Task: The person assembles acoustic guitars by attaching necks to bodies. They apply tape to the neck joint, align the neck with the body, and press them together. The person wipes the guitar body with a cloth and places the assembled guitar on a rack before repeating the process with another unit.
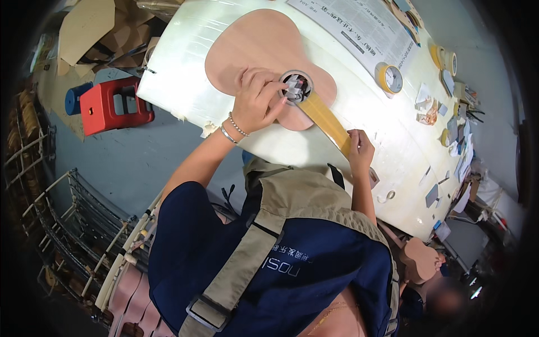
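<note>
A white workbench [387,151] is seen covered in glossy sheeting. Laid directly on it are an unfinished guitar body [252,42], a printed newspaper sheet [359,25], a roll of yellow tape [388,77], further tape rolls [443,57] and scattered paper scraps [426,106].

1. My left hand [255,101] covers part of the guitar body [264,50], and its fingertips hide the near rim of the sound hole [296,87], so I cannot tell what they press.
2. My right hand [359,147] hides the end of the yellow tape strip [325,118]; I cannot tell where it stops.
3. The newspaper [365,25] is cut off by the top edge.
4. The small clutter [460,112] at the table's far end is too small to identify.
5. The lower right corner is blurred.
</note>
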`<state>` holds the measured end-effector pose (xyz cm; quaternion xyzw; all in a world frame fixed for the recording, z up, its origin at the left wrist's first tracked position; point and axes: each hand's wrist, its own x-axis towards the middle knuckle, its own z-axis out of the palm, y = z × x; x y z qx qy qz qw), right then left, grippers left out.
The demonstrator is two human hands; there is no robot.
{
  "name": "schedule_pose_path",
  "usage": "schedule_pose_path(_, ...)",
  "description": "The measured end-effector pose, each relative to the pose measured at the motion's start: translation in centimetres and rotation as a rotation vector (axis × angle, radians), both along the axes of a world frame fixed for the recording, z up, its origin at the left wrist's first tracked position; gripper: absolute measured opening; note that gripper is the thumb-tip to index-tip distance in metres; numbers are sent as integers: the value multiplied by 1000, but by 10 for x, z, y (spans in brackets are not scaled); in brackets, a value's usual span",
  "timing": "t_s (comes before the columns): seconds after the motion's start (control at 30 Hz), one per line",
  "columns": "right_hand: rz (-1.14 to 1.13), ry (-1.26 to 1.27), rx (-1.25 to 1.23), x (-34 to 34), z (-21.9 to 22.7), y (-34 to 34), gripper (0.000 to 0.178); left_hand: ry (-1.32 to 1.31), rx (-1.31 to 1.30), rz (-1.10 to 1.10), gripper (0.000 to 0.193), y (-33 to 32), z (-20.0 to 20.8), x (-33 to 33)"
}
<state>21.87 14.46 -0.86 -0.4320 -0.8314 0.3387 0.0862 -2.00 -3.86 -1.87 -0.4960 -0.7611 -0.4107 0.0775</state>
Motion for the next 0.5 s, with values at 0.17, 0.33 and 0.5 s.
schedule_pose_path(0.17, -12, 77, 67, 0, -1, -5, 19, -114, 198, 53, 19, -3, -11, -1)
schedule_pose_path(0.33, -21, 296, 404, 22, 9, -16, 11, -53, 49, -371, 26, 29, 22, 38)
schedule_pose_path(0.5, -109, 357, 633, 72, 21, -28, 8, 121, -418, -779, 42, 105, 19, 72)
